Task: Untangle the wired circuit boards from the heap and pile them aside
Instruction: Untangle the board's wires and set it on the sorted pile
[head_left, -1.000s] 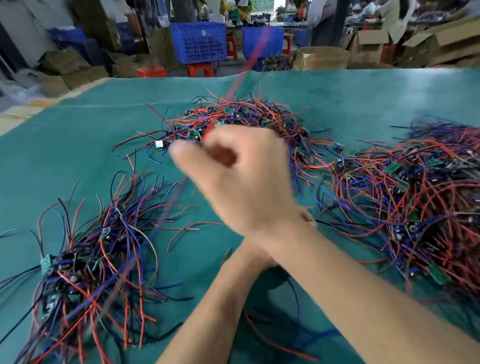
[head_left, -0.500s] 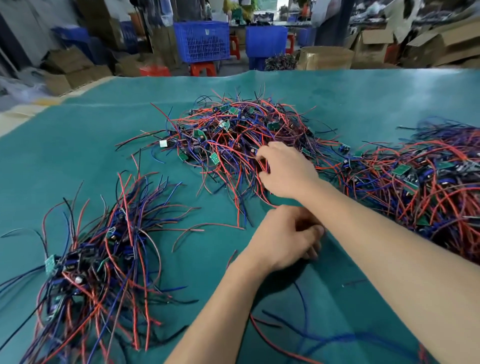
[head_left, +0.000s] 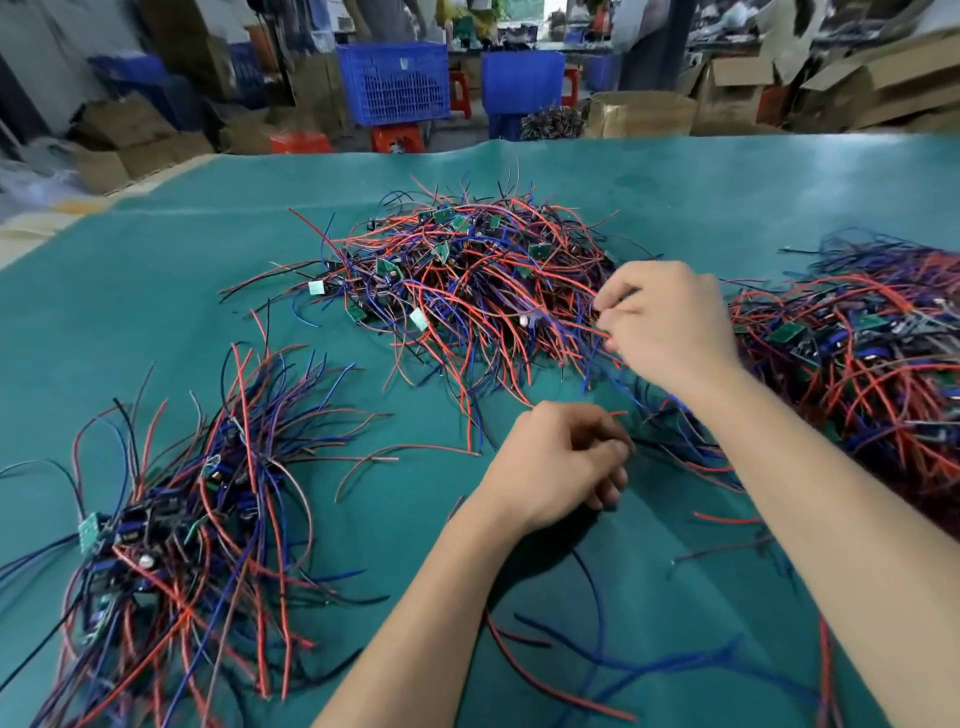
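Left: sorted pile (head_left: 171, 525) of wired circuit boards on the green table cover (head_left: 130, 291), red/blue/black leads fanned up and right. Looks the same as half a second ago.

Centre-back: main heap (head_left: 467, 275), small green boards (head_left: 385, 266) scattered through the tangle. Its near edge now trails lower toward the hands than it did 0.5 s back (camera also shifted a bit, so part of that is framing).

Left hand (head_left: 558, 467): fingers curled, knuckles up, on the cover just below the heap's trailing leads. Dark wire runs off its fingertips to the right; can't tell if it's really pinching it or just clenched. Roughly same spot as before, a red wire tip now sits at its knuckles.

Right hand (head_left: 670, 325): thumb and forefinger pinching red/blue wires (head_left: 561, 312) at the heap's right edge. Earlier it lay knuckles-up on the heap; now it is turned more, with the pinch visible. A second ago it was raised mid-pull, blurred.

Right: second heap (head_left: 857, 343), larger, partly behind the right forearm.

Near edge: loose blue and red wires (head_left: 597, 660) between the forearms.

Background: blue crates (head_left: 395, 83), cardboard boxes (head_left: 644, 111).
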